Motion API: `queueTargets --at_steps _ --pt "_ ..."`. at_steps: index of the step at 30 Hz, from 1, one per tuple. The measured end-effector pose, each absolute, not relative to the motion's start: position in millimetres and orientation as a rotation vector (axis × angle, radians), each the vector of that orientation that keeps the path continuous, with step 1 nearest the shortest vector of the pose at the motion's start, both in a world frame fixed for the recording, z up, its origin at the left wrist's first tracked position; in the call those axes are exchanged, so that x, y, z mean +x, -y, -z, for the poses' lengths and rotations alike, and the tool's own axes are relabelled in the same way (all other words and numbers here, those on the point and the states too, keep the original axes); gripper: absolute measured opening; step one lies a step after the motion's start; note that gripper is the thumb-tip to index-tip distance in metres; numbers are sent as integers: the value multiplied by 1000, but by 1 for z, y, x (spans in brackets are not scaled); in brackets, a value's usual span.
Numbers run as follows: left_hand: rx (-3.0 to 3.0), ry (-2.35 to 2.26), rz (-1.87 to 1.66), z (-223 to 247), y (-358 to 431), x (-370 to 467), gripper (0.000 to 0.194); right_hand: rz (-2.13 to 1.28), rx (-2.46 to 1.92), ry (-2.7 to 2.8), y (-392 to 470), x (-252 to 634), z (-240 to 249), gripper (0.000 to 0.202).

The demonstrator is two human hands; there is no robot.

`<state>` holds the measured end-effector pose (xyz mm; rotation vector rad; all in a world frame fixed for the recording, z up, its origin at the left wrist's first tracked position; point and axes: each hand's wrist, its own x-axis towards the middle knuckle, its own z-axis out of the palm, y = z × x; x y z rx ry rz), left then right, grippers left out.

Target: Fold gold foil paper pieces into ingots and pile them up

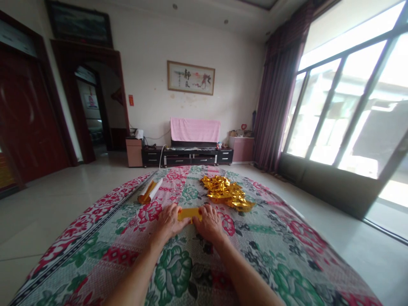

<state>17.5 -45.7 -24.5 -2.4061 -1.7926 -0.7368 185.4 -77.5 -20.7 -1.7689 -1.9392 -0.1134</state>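
Between my two hands lies a small rectangle of gold paper (189, 213), flat against the flowered cloth (174, 272). My left hand (171, 219) grips its left end, with the thumb pointing inward along the near edge. At the right end my right hand (208, 222) holds it the same way, fingers curled over the top. Beyond my right hand is a heap of shiny folded gold foil pieces (228, 192). Past my left hand sits a curled stack of gold sheets (149, 193) in a white wrapping (157, 189).
The cloth covers a rounded table. Against the far wall stand a low black cabinet (199, 159) and a pink cloth (195, 129) draped over something. Large windows (331, 110) and a purple curtain (274, 97) are on the right, a dark red door (28, 110) on the left.
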Motion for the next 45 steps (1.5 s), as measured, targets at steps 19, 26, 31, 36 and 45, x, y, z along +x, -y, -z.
queueTargets --at_steps 19,26,31,36,45 --pt "-2815 1845 484 6 44 -14 51 5 -1696 2140 75 205 13 28" --pt "-2894 1865 462 3 40 -20 56 -10 -1676 2185 75 208 12 28" --pt "-2880 1810 419 6 37 -24 56 -5 -1647 2183 74 210 13 28" --pt "-2835 1759 396 3 39 -22 55 -10 -1643 2176 71 210 16 27" --pt "-2601 1912 623 0 49 7 35 38 -1633 2121 70 207 20 26"
